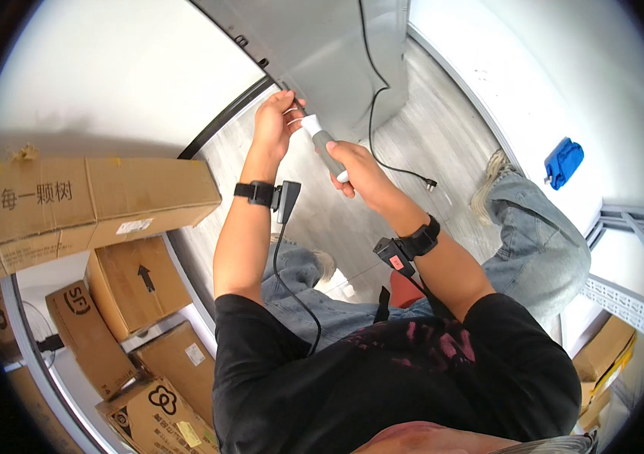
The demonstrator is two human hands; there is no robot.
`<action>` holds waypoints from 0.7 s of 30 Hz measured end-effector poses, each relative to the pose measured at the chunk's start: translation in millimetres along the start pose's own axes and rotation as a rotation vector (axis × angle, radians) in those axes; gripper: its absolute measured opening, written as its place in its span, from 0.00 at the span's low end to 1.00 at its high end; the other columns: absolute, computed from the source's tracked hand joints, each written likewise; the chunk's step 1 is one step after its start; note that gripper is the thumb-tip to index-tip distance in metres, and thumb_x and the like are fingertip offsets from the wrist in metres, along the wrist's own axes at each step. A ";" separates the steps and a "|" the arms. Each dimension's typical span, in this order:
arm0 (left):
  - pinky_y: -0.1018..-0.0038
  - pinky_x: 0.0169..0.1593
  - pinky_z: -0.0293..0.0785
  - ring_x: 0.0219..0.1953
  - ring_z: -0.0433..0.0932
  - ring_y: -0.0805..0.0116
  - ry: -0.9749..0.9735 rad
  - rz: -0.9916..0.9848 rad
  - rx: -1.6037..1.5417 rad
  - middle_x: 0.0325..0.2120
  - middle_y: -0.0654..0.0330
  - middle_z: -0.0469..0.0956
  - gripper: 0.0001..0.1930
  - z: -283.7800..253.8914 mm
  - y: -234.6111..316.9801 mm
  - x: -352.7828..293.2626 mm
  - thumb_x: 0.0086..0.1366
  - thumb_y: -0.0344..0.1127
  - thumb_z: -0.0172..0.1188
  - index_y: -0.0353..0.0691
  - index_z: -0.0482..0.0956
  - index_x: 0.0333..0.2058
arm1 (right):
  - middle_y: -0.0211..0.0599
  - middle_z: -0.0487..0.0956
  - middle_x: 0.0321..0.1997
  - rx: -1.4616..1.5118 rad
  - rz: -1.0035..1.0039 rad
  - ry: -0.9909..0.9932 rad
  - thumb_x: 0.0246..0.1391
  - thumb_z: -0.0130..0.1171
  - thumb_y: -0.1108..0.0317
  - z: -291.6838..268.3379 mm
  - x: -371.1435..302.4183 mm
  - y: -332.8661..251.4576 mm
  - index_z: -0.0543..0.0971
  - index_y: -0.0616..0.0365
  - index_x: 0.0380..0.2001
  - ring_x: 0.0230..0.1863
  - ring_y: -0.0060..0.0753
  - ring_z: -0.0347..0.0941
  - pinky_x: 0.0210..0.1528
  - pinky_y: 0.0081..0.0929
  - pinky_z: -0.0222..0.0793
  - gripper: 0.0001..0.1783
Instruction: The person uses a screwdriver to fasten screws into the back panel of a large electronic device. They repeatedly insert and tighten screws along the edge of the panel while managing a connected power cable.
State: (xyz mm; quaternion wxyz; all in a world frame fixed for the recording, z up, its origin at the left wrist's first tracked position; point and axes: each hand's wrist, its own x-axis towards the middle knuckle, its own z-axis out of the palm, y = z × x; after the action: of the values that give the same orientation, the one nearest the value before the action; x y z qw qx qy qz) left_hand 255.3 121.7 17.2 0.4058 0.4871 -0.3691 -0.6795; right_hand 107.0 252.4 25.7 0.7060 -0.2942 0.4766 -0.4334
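Note:
A screwdriver [325, 150] with a grey and white handle is held in my right hand [354, 168], its thumb along the grip. Its dark shaft slants up and left toward the edge of a grey metal cabinet [329, 53]. My left hand [278, 125] is closed around the shaft's far end, with thumb and fingertips close together at the cabinet edge. What those fingertips pinch, and the screwdriver's tip, are hidden.
A black cable [372, 113] hangs down the cabinet, its plug [431, 184] on the wood-look floor. Cardboard boxes [140, 287] fill a shelf at left, with a long carton [95, 200] on top. A blue cloth-like item [563, 163] lies at right. A perforated metal rack [628, 310] stands lower right.

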 end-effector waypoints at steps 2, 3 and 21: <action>0.82 0.27 0.71 0.23 0.72 0.78 0.006 -0.004 -0.007 0.28 0.61 0.77 0.04 14.4 -2.5 -9.5 0.65 0.34 0.50 0.42 0.71 0.33 | 0.31 0.70 0.16 -0.021 -0.011 0.043 0.56 0.50 0.54 -14.1 -14.4 -3.7 0.71 0.61 0.42 0.10 0.17 0.57 0.13 0.17 0.51 0.20; 0.82 0.27 0.71 0.23 0.72 0.78 0.017 -0.013 -0.008 0.28 0.61 0.77 0.04 22.4 -8.0 -14.3 0.65 0.34 0.50 0.42 0.71 0.33 | 0.32 0.70 0.18 -0.030 -0.016 0.074 0.55 0.53 0.56 -25.2 -19.7 -5.2 0.70 0.61 0.43 0.11 0.17 0.57 0.14 0.17 0.51 0.20; 0.78 0.30 0.71 0.26 0.75 0.73 -0.255 -0.177 0.248 0.28 0.61 0.76 0.07 284.8 -163.4 126.5 0.67 0.38 0.49 0.42 0.71 0.33 | 0.31 0.75 0.25 -0.203 -0.305 0.816 0.39 0.64 0.73 -332.2 -22.1 -18.2 0.78 0.60 0.36 0.20 0.19 0.66 0.23 0.17 0.61 0.16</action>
State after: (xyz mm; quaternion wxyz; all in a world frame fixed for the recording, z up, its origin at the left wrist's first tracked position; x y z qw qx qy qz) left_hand -74.7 101.7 -103.2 0.2313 0.4739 -0.4542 -0.7181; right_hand -211.0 263.1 -73.8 0.3559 -0.2338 0.7074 -0.5642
